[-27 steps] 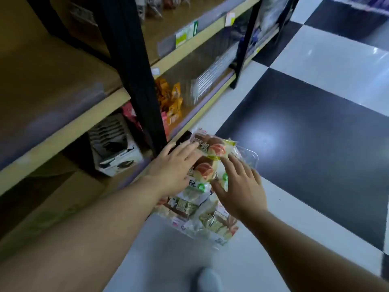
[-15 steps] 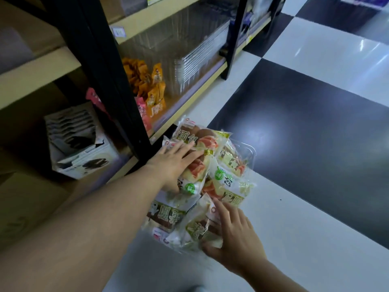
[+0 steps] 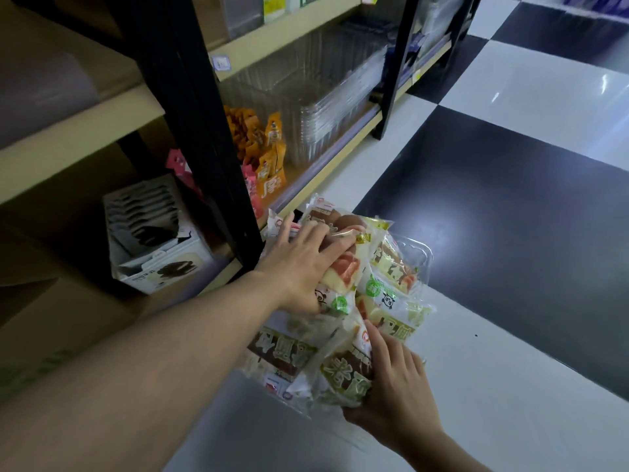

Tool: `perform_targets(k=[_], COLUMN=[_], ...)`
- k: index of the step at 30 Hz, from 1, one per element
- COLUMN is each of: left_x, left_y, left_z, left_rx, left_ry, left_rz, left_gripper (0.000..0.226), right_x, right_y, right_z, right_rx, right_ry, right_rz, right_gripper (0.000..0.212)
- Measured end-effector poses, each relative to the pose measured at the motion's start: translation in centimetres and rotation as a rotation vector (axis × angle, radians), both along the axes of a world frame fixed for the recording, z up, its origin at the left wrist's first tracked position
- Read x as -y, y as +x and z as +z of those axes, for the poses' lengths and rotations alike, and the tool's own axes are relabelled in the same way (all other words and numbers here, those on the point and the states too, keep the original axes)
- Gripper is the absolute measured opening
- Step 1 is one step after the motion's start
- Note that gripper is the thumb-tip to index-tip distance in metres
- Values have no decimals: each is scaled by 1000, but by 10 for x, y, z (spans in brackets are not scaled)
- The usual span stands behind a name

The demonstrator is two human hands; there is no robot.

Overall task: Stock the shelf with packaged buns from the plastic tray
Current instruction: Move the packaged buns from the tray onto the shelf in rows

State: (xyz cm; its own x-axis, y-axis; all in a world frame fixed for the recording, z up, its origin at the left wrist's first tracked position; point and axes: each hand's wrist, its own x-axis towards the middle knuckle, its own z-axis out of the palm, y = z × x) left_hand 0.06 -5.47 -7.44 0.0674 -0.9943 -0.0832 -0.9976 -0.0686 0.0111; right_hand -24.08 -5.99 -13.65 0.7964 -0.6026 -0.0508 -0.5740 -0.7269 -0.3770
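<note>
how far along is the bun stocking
Early. Done: nothing visibly shelved; no buns show on the shelf. In hand: the left hand lies flat on the top bun packs, and the right hand holds the pack nearest the camera. Left: the whole pile, heaped over the clear plastic tray on the floor.

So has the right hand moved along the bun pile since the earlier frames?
Yes. The right hand slid from the pile's middle to its near end, away from the clear plastic tray.
</note>
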Motion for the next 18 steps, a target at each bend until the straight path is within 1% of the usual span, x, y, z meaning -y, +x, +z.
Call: perform_targets(k=[4, 9, 11, 13, 15, 18], left_x=[-15, -49, -68, -91, -119, -174], left_y=[-4, 7, 18, 35, 56, 87], left_z=[62, 169, 210, 245, 275, 305], left_rx=[135, 344, 412, 449, 471, 492], left_ry=[-160, -433, -534, -589, -611, -608], left_rz=[80, 277, 350, 428, 520, 692], left_gripper=[120, 115, 113, 114, 116, 120], right_x=[17, 30, 27, 19, 8, -19], right_y=[12, 68, 93, 121, 150, 201], right_z=[52, 145, 184, 221, 257, 310], right_rx=[94, 346, 412, 474, 490, 377], right_ry=[-73, -134, -129, -158, -232, -381], right_rz=[12, 28, 66, 152, 253, 421], right_gripper=[123, 123, 124, 123, 120, 124])
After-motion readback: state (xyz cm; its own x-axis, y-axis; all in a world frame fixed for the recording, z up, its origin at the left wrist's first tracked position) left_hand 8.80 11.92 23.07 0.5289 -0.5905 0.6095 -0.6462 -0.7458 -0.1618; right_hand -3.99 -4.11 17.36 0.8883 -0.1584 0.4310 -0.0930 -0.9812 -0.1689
